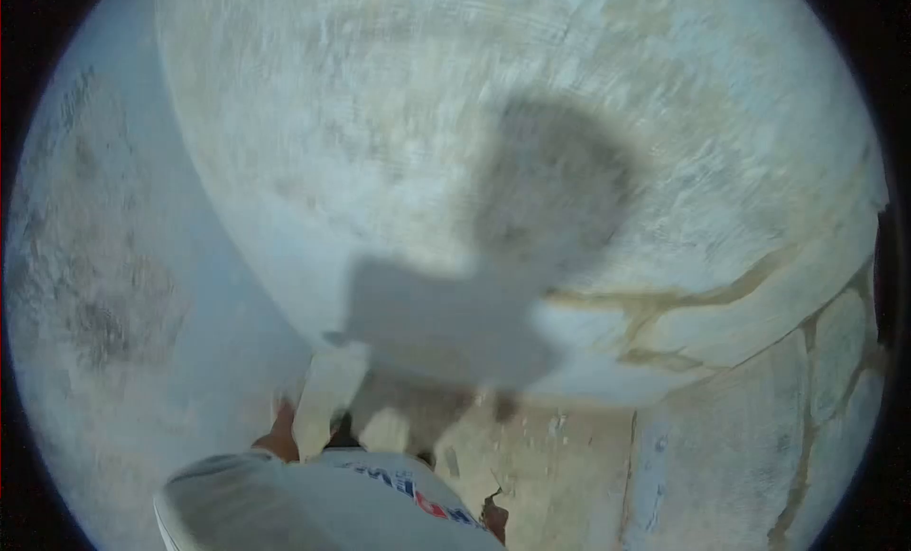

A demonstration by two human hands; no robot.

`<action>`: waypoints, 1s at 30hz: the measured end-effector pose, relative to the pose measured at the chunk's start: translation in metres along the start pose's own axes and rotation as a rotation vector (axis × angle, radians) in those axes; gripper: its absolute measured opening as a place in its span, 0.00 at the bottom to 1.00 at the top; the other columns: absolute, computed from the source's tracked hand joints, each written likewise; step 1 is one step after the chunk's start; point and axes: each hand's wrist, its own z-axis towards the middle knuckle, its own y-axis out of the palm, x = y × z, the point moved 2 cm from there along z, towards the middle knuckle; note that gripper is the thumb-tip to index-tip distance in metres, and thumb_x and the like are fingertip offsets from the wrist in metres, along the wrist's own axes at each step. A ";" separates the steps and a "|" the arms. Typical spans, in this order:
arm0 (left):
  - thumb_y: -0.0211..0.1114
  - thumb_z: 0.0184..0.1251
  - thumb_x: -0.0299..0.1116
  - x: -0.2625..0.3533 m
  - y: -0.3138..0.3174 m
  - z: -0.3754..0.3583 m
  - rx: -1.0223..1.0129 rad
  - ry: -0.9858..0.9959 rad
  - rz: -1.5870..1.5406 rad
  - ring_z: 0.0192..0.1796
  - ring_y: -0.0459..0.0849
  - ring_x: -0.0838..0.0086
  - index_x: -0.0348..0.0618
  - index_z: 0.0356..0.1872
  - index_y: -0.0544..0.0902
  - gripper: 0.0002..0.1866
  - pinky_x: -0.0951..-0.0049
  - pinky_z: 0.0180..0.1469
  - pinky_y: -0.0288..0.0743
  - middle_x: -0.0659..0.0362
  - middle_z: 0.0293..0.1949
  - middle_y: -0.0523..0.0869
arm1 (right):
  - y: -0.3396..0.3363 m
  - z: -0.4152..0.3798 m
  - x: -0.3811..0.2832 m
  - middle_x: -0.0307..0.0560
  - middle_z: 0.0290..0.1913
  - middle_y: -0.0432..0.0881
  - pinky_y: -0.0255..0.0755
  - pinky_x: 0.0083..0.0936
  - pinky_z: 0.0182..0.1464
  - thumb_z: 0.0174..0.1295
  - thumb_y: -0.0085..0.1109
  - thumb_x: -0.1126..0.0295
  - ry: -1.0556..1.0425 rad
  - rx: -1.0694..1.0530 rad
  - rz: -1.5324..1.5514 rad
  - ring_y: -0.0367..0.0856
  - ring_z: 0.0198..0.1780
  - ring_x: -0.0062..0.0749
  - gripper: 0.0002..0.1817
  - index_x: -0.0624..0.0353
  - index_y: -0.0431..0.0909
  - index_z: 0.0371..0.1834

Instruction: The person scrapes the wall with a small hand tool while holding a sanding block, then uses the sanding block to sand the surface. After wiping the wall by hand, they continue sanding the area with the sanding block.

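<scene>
My left hand [284,411] hangs low beside the white shirt [323,499], close to the corner where two walls meet. Blur hides its fingers, and nothing can be made out in it. On the other side of the shirt, my right hand [494,515] shows only in part. A thin dark shape lies at its upper edge, too small to name. Whether the fingers grip anything cannot be told. In front of me rises a pale, rough wall [380,143] with a smeared, plaster-like surface.
A second wall [104,247], bluish with worn patches, stands at the left. Brown irregular joint lines [664,304] cross the lower right of the front wall. Below lies a pale stained floor [569,475], with dark footwear [343,431] under me. My shadow [560,181] falls on the wall.
</scene>
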 end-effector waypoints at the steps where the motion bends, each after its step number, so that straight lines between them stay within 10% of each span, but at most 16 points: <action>1: 0.61 0.83 0.50 -0.097 0.030 -0.118 -0.859 -0.150 -0.234 0.84 0.67 0.48 0.46 0.81 0.70 0.33 0.45 0.86 0.52 0.49 0.80 0.75 | 0.000 -0.012 0.004 0.42 0.24 0.86 0.72 0.37 0.26 0.75 0.70 0.54 0.028 -0.031 -0.002 0.80 0.22 0.32 0.21 0.62 0.88 0.34; 10: 0.59 0.81 0.50 -0.115 0.034 -0.281 -1.106 -0.235 -0.259 0.72 0.79 0.47 0.52 0.64 0.86 0.21 0.48 0.72 0.70 0.47 0.64 0.85 | -0.003 -0.007 -0.031 0.49 0.35 0.88 0.77 0.38 0.34 0.75 0.68 0.54 0.107 -0.339 -0.330 0.84 0.32 0.35 0.19 0.63 0.86 0.43; 13: 0.59 0.81 0.50 -0.074 0.076 -0.222 -0.992 -0.017 -0.316 0.68 0.83 0.47 0.54 0.58 0.91 0.20 0.48 0.67 0.76 0.46 0.58 0.89 | -0.010 0.005 -0.056 0.51 0.38 0.88 0.79 0.38 0.37 0.75 0.67 0.55 0.078 -0.379 -0.438 0.85 0.36 0.36 0.19 0.64 0.86 0.46; 15: 0.58 0.81 0.50 -0.015 0.100 -0.138 -0.449 0.117 -0.532 0.58 0.88 0.45 0.54 0.58 0.92 0.20 0.44 0.62 0.79 0.45 0.51 0.92 | -0.016 0.013 -0.074 0.52 0.41 0.89 0.80 0.38 0.39 0.75 0.66 0.55 0.052 -0.402 -0.516 0.86 0.38 0.37 0.19 0.64 0.86 0.48; 16: 0.62 0.82 0.49 0.019 0.116 -0.081 -0.613 0.339 -0.401 0.70 0.82 0.44 0.54 0.71 0.85 0.23 0.43 0.72 0.76 0.48 0.70 0.86 | -0.021 0.022 -0.078 0.53 0.42 0.89 0.81 0.39 0.40 0.75 0.66 0.55 0.042 -0.410 -0.539 0.87 0.40 0.37 0.19 0.64 0.86 0.49; 17: 0.61 0.82 0.50 0.062 0.031 -0.038 -0.616 -0.200 -0.684 0.67 0.85 0.48 0.50 0.68 0.85 0.23 0.45 0.71 0.76 0.49 0.65 0.89 | -0.021 0.028 -0.087 0.53 0.43 0.89 0.82 0.39 0.41 0.75 0.65 0.55 0.026 -0.425 -0.563 0.87 0.41 0.37 0.20 0.64 0.86 0.50; 20: 0.63 0.79 0.38 0.137 -0.009 0.074 -0.431 0.367 -0.682 0.74 0.80 0.51 0.51 0.71 0.84 0.22 0.45 0.76 0.72 0.51 0.74 0.83 | -0.008 0.076 -0.121 0.53 0.43 0.90 0.83 0.34 0.40 0.75 0.67 0.64 0.046 -0.400 -0.119 0.88 0.41 0.31 0.16 0.64 0.85 0.57; 22: 0.63 0.75 0.32 0.177 0.003 0.113 -0.115 0.792 -0.457 0.76 0.80 0.53 0.49 0.73 0.82 0.26 0.42 0.75 0.73 0.53 0.77 0.80 | 0.008 0.062 -0.181 0.49 0.36 0.89 0.74 0.36 0.28 0.71 0.71 0.61 -0.446 -0.280 -0.807 0.82 0.30 0.27 0.20 0.62 0.84 0.59; 25: 0.54 0.90 0.44 0.187 -0.027 0.123 0.081 0.915 -0.607 0.73 0.82 0.59 0.46 0.76 0.81 0.24 0.54 0.76 0.71 0.51 0.76 0.82 | 0.048 -0.006 -0.216 0.58 0.48 0.93 0.83 0.47 0.50 0.71 0.72 0.51 -0.774 0.135 -0.691 0.92 0.48 0.52 0.26 0.62 0.85 0.59; 28: 0.61 0.85 0.53 0.168 -0.033 0.073 -0.416 0.478 -1.362 0.55 0.90 0.63 0.39 0.67 0.87 0.28 0.61 0.60 0.83 0.47 0.56 0.93 | 0.068 -0.061 -0.202 0.64 0.55 0.91 0.79 0.50 0.63 0.74 0.67 0.47 -0.667 0.195 -0.251 0.88 0.60 0.62 0.29 0.61 0.84 0.63; 30: 0.62 0.84 0.47 0.135 -0.007 0.008 -0.715 0.242 -1.409 0.61 0.88 0.60 0.39 0.68 0.86 0.25 0.60 0.61 0.82 0.49 0.63 0.90 | 0.060 -0.074 -0.168 0.67 0.58 0.89 0.78 0.49 0.66 0.76 0.61 0.47 -0.587 0.183 -0.264 0.86 0.62 0.60 0.28 0.60 0.86 0.63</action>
